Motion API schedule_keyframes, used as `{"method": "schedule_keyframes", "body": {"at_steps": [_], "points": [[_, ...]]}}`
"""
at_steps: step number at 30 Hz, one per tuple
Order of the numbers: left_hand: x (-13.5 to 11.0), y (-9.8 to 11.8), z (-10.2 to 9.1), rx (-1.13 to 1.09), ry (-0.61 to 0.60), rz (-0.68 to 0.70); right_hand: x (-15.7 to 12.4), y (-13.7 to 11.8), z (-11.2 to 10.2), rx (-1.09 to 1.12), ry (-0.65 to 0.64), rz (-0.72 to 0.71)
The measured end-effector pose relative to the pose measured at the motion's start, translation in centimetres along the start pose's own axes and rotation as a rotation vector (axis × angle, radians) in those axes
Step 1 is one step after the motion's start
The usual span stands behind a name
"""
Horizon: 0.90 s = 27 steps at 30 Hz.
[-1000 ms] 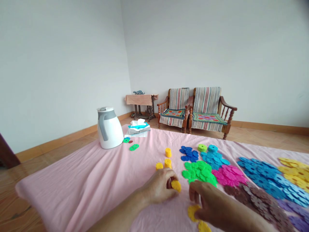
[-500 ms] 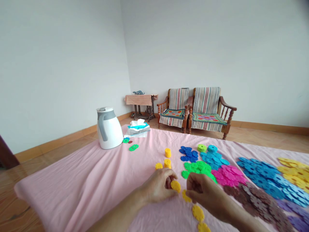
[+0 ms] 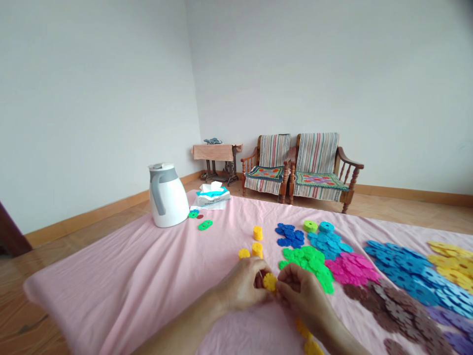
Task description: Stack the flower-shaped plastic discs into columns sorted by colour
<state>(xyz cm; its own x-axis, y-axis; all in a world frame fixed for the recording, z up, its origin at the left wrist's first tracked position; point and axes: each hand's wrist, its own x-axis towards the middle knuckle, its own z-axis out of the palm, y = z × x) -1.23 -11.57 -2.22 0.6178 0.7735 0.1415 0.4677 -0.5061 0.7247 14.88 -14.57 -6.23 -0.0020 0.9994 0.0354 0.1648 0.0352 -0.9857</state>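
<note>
The left hand (image 3: 246, 282) is curled low over a pink cloth (image 3: 111, 291), its fingers and thumb bent round a yellow disc (image 3: 270, 282) whose notched face shows between the two hands. The right hand (image 3: 305, 296) meets it there, thumb and forefinger drawn together in a pinch at the disc's right edge, the other fingers folded in; whether they also grip a second disc is hidden. Just beyond the left hand stand three yellow stacks, one (image 3: 244, 254) partly hidden behind it, another (image 3: 257, 250) beside that and the third (image 3: 257, 233) farther back. Loose yellow discs (image 3: 313, 347) lie below the right hand, partly covered by it. A green pile (image 3: 308, 261) is just past the right hand, with a dark blue pile (image 3: 290, 235) behind it and a pink pile (image 3: 353, 268) to its right. A brown pile (image 3: 402, 308) spreads nearer the right edge. Well apart, at the cloth's far left, a white jug (image 3: 170, 199) stands upright near a tissue box (image 3: 213, 198), with a few green discs (image 3: 205, 225) lying close by.
</note>
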Motion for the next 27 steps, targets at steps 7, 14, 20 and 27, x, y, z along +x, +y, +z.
{"method": "schedule_keyframes", "body": {"at_steps": [7,14,20,27], "points": [[-0.1,0.2,-0.2,0.019,-0.004,-0.005,0.0,-1.1,-0.9,-0.216,0.005,-0.028],[-0.1,0.2,-0.2,0.051,-0.017,-0.006,-1.7,-5.2,-4.0,-0.71,-0.23,-0.02],[-0.1,0.2,-0.2,0.065,-0.01,-0.003,-3.0,-6.1,-4.7,-0.857,-0.355,-0.003],[-0.1,0.4,-0.3,0.086,0.002,0.001,-2.7,-5.4,-4.9,-0.781,-0.391,0.041]]}}
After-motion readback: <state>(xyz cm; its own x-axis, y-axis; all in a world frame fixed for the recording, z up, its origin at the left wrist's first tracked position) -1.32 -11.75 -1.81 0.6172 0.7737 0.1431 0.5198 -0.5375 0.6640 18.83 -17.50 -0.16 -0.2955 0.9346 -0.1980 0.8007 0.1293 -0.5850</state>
